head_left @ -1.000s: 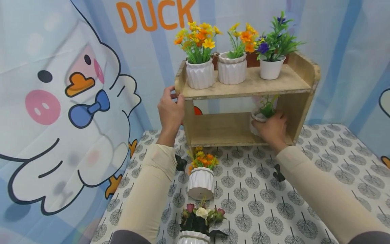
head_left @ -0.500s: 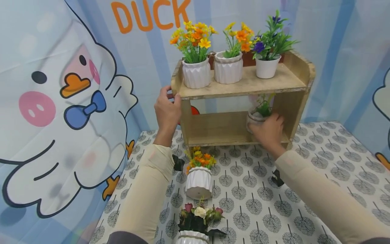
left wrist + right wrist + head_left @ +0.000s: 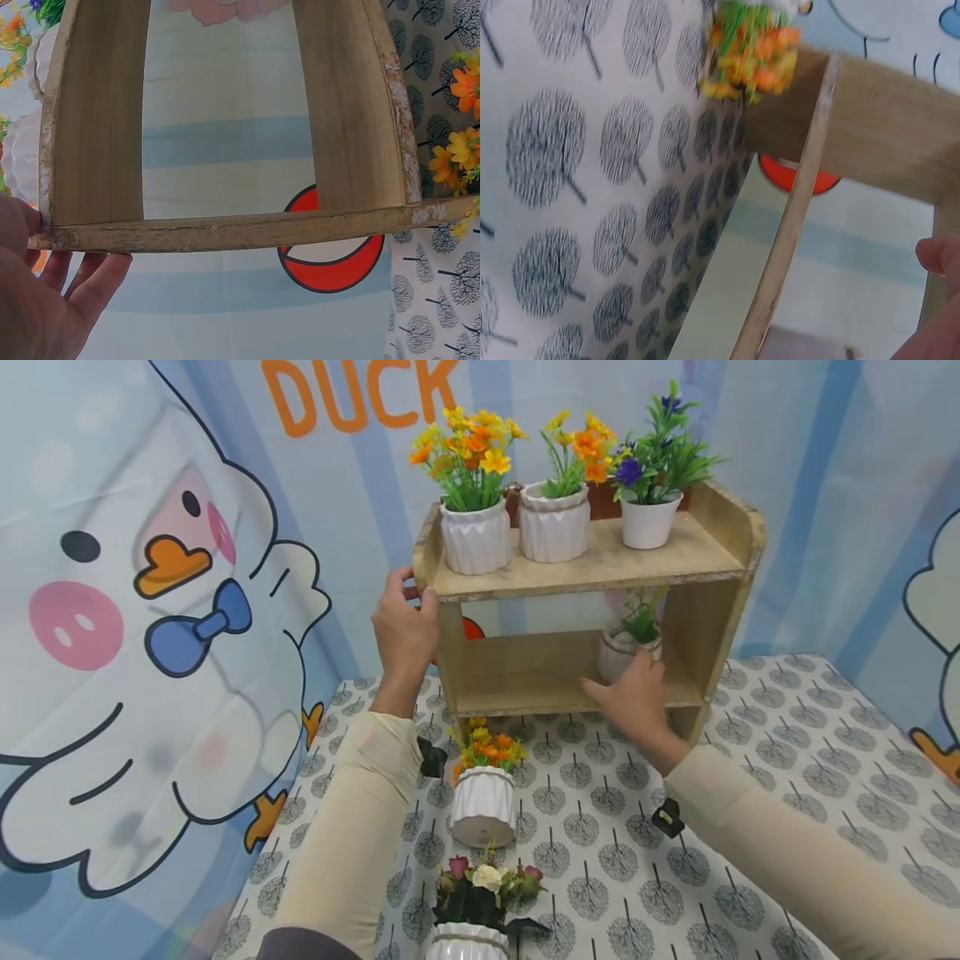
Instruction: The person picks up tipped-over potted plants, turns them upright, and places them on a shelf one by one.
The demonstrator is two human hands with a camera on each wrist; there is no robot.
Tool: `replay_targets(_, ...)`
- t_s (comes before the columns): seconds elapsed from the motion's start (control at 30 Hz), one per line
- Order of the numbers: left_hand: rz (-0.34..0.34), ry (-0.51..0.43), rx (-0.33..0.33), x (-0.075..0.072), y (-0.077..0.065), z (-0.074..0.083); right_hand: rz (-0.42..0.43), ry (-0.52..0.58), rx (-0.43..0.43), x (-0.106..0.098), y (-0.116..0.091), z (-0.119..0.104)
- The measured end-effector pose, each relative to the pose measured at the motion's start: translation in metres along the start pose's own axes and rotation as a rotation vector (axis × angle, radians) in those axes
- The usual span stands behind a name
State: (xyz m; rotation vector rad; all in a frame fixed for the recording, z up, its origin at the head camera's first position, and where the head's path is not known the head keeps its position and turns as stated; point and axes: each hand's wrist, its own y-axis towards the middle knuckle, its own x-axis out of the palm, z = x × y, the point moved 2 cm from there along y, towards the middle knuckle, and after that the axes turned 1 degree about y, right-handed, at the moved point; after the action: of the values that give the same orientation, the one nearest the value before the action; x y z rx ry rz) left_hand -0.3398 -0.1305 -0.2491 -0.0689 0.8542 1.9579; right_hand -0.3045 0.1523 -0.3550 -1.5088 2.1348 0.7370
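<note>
A two-tier wooden shelf (image 3: 585, 568) stands against the back wall. My left hand (image 3: 405, 635) grips the top left corner of its side panel; in the left wrist view, the fingers (image 3: 97, 281) curl behind the panel's edge. On the lower tier, towards the right, sits a white pot with a green plant (image 3: 617, 658). Just in front of it is my right hand (image 3: 636, 703), the thumb spread away from the pot and the fingertips at or near its right front. In the right wrist view only the thumb and part of the hand (image 3: 939, 322) show.
On the top tier are two white pots of orange-yellow flowers (image 3: 476, 539) (image 3: 555, 525) and a purple-flowered plant (image 3: 651, 522). A tipped pot of orange flowers (image 3: 484, 806) and a rose pot (image 3: 468, 941) lie on the patterned tablecloth (image 3: 585, 827). A small black object (image 3: 667, 817) lies nearby.
My right hand has let go of the green plant's pot, its thumb opening and the hand drawing back towards me. The left hand keeps its hold on the shelf. The head view shifts slightly.
</note>
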Motion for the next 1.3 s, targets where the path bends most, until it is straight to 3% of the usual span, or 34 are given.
replay_targets(0.2, -0.007, 0.002, -0.001, -0.001, 0.0, 0.002, -0.141, 0.055, 0.017, 0.012, -0.017, -0.008)
replay_targets(0.47, -0.007, 0.004, -0.001, -0.001, 0.0, 0.001, -0.34, 0.196, 0.101, 0.036, -0.036, -0.011)
replay_targets(0.7, -0.003, 0.005, -0.006, -0.002, 0.0, 0.001, -0.544, 0.186, 0.195, 0.058, -0.051, -0.008)
replay_targets(0.93, -0.009, 0.007, -0.007, -0.001, 0.0, 0.003, -0.644, 0.228, 0.283, 0.072, -0.066, -0.007)
replay_targets(1.3, -0.008, 0.005, -0.014, -0.001, 0.0, 0.002, -0.71, 0.328, 0.405, 0.097, -0.085, -0.008)
